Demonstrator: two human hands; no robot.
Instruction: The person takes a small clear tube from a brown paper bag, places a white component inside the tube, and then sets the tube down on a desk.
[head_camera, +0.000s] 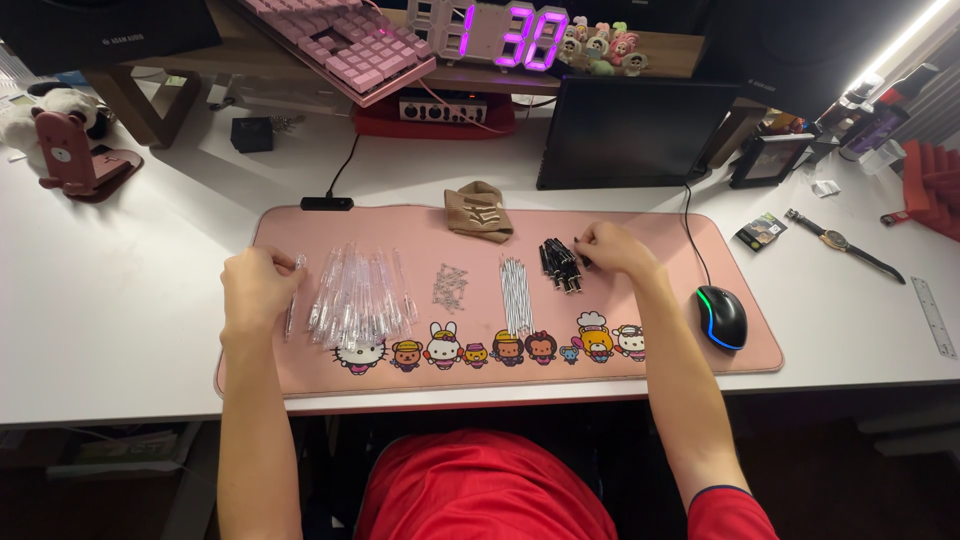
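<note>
There is one view only, from a camera on the person's head, looking steeply down and forward over the white desk (120, 300). It sits close: the red shirt fills the bottom edge, both forearms run up into frame, and the pink mat (700, 225) lies square across the middle. The far edge takes in the monitor (630, 130) and keyboard (345, 45).

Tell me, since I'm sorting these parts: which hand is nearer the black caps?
Right. The right hand touches the black caps; the left hand is far across the mat beside the clear tubes.
</note>
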